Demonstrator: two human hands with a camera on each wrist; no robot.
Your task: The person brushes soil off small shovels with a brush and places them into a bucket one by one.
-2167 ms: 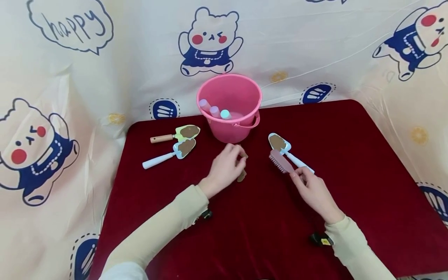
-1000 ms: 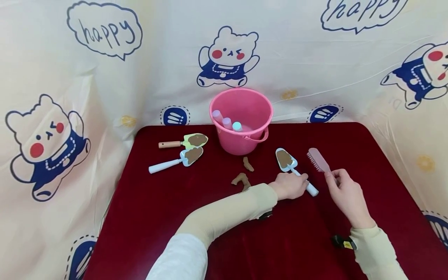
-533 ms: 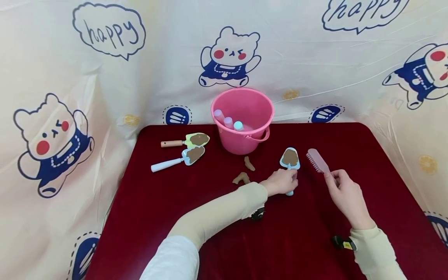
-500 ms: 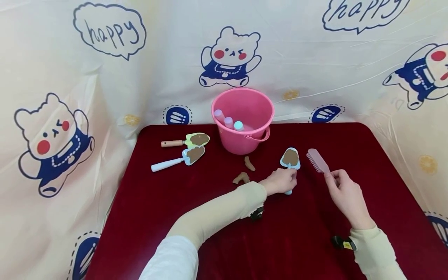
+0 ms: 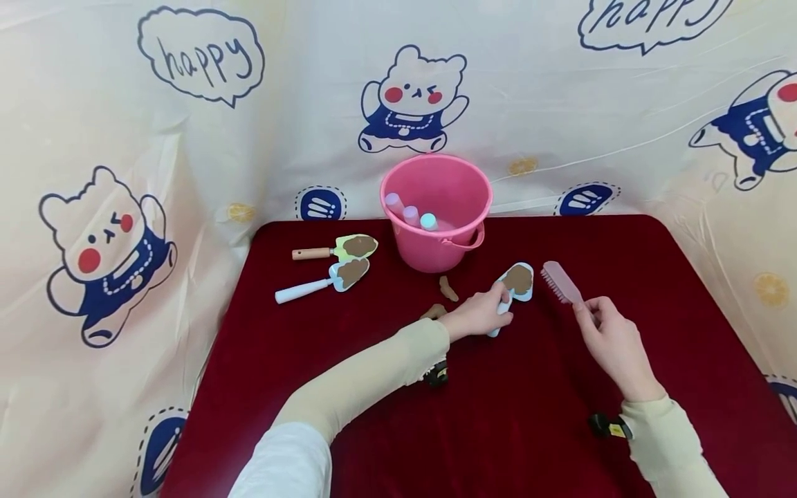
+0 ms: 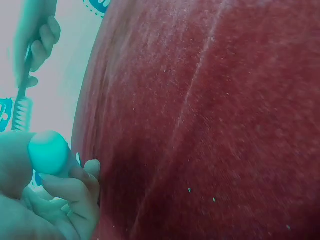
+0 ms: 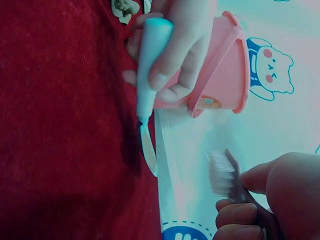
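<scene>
My left hand grips the white handle of a small trowel, its pale blue blade bearing a brown patch. In the left wrist view the round handle end shows between thumb and fingers. Seen from the right wrist, the trowel's handle slants above the cloth, blade pointing down. My right hand pinches a pink brush by its handle, to the right of the blade and apart from it. The brush's pale bristles face left, toward the trowel.
A pink bucket with several capped tubes stands at the back of the red-covered table. Left of it lie a green trowel and a blue trowel, both with brown patches. Brown curled pieces lie before the bucket, one partly behind my left hand.
My left hand has left the brown pieces, taken the trowel's handle, then drawn it leftward while turning the blade. My right hand, still holding the brush, moved rightward, then stayed nearly still.
</scene>
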